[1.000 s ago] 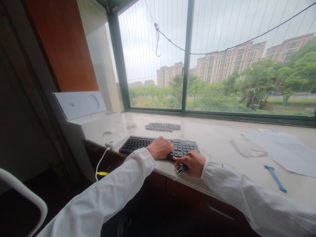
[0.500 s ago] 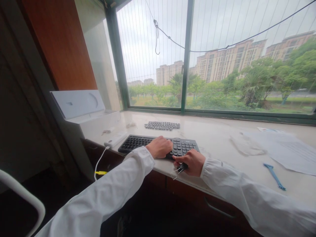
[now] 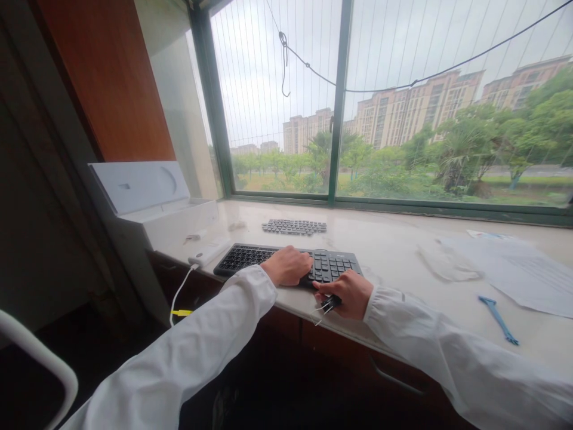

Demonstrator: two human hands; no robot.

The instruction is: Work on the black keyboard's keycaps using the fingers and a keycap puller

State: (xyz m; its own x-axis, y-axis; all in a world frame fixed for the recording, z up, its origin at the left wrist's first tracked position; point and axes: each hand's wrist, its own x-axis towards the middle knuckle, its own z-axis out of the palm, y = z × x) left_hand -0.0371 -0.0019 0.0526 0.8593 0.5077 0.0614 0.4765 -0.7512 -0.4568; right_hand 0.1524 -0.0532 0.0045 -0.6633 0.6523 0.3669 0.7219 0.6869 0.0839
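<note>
A black full-size keyboard (image 3: 336, 266) lies near the front edge of the desk. Its left part shows bare key sockets, while caps remain on the right part. My left hand (image 3: 286, 266) rests over the middle of the keyboard, fingers curled and pressed together; what they grip, if anything, is hidden. At the keyboard's front edge, my right hand (image 3: 351, 294) is closed around a keycap puller (image 3: 330, 303), black with thin wire loops that point towards me. The right thumb reaches the keyboard's front edge. Behind the keyboard, loose black keycaps (image 3: 294, 227) lie in rows.
An open white box (image 3: 174, 210) stands at the left. In front of it are a white power strip (image 3: 208, 252) and a white cable (image 3: 179, 292) with a yellow tag. To the right are a clear plastic bag (image 3: 447, 263), papers (image 3: 519, 272) and a blue plastic tool (image 3: 499, 321).
My left hand has shifted very slightly left over the keyboard. My right hand stays in place with the keycap puller.
</note>
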